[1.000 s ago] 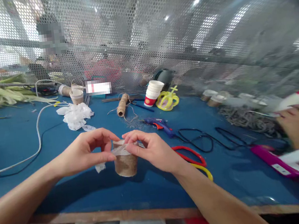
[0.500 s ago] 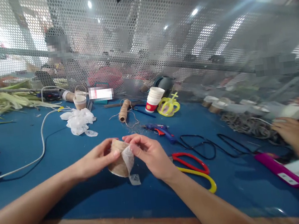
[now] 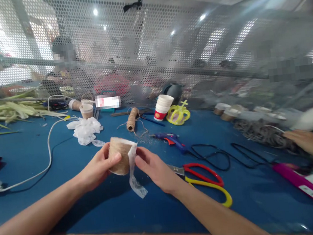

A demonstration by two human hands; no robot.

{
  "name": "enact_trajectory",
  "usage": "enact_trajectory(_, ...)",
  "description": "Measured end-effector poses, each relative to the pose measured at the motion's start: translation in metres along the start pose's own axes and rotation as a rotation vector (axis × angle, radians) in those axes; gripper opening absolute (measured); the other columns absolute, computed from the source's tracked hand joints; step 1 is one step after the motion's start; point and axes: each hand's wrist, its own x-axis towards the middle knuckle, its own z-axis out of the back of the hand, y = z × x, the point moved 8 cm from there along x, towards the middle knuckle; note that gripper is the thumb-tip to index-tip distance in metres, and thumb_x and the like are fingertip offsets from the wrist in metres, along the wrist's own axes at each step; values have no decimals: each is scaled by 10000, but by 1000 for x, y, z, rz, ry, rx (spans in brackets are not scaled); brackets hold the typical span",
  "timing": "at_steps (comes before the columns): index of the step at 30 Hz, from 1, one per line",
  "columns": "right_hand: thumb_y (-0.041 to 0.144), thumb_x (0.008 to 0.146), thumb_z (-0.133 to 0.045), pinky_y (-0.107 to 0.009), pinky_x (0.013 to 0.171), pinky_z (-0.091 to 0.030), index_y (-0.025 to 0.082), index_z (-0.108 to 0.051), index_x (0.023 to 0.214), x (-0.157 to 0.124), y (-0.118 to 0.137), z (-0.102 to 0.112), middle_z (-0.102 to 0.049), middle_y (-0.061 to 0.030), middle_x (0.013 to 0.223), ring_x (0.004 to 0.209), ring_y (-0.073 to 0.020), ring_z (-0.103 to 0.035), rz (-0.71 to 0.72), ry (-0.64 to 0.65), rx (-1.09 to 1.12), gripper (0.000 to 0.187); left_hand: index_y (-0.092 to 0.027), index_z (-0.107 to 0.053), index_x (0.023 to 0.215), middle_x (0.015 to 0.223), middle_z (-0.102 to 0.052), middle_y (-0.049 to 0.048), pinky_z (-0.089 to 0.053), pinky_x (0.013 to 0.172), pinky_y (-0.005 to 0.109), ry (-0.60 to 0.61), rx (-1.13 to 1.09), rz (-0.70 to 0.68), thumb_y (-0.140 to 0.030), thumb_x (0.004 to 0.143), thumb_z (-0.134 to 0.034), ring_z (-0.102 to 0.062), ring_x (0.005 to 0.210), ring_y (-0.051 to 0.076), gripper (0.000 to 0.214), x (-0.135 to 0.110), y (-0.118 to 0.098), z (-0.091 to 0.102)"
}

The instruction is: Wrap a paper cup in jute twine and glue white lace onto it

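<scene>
My left hand (image 3: pixel 101 163) is closed around a twine-wrapped paper cup (image 3: pixel 118 155), its thumb on the brown wrapping. The cup is tilted on its side above the blue table. A strip of white lace ribbon (image 3: pixel 135 180) runs along the cup's right edge and hangs down loose. My right hand (image 3: pixel 150 165) has its fingers closed on the lace at that edge; its fingertips are partly hidden behind the strip. Right of this hand lie scissors (image 3: pixel 205 176) with one red and one yellow handle. Beyond them is a blue hot glue gun (image 3: pixel 170 138).
White lace (image 3: pixel 86 131) lies bunched at the left before a wrapped cup (image 3: pixel 86 109). A twine spool (image 3: pixel 132 119), stacked paper cups (image 3: pixel 163 107) and a yellow crown (image 3: pixel 178 114) stand farther back. A purple power strip (image 3: pixel 302 182) and another person's hand (image 3: pixel 309 145) are at right.
The cup has been raised and turned in my left hand, showing more of its twine side. More of the lace now hangs down, and my right hand has shifted slightly.
</scene>
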Motion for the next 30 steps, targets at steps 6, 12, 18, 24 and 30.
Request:
enact_trajectory(6, 496, 769, -600, -365, 840, -482, 199, -507, 1073, -2, -1, -2, -626, -79, 1005, 940, -206, -599, 12, 17, -46, 435, -154, -662, 961, 854, -710, 53, -487, 653, 257, 18, -168, 130, -414, 722, -675, -632, 729, 167, 354, -1, 7, -3)
enact_trajectory(12, 487, 803, -558, -363, 887, -465, 230, -487, 1127, -5, 14, 16, -535, -102, 1178, 1100, -218, -520, 167, -163, -149, 420, -145, -682, 910, 792, -713, 62, -489, 616, 267, -8, -207, 253, -425, 843, -512, -632, 650, 160, 334, 3, 14, 0)
enact_trajectory(18, 495, 845, -489, -417, 929, -418, 191, -603, 926, -9, 29, 16, -562, -116, 1126, 1064, -240, -539, 267, -166, -304, 335, -138, -650, 915, 740, -677, 47, -447, 568, 243, 7, -50, 186, -490, 753, -612, -593, 621, 151, 390, 3, 16, -4)
enact_trajectory(24, 367, 865, -496, -372, 883, -438, 205, -591, 758, -12, 29, 13, -615, -78, 1009, 972, -209, -575, 269, -210, -367, 216, -167, -607, 968, 775, -643, 28, -435, 606, 239, 4, 31, 179, -459, 780, -599, -588, 680, 148, 348, 1, 21, -6)
enact_trajectory(30, 353, 874, -463, -343, 851, -445, 201, -592, 812, -12, 30, 12, -634, -77, 980, 949, -203, -588, 277, -224, -359, 208, -161, -584, 931, 712, -591, -1, -418, 577, 220, -14, 44, 189, -483, 776, -592, -552, 636, 122, 358, 0, 21, -7)
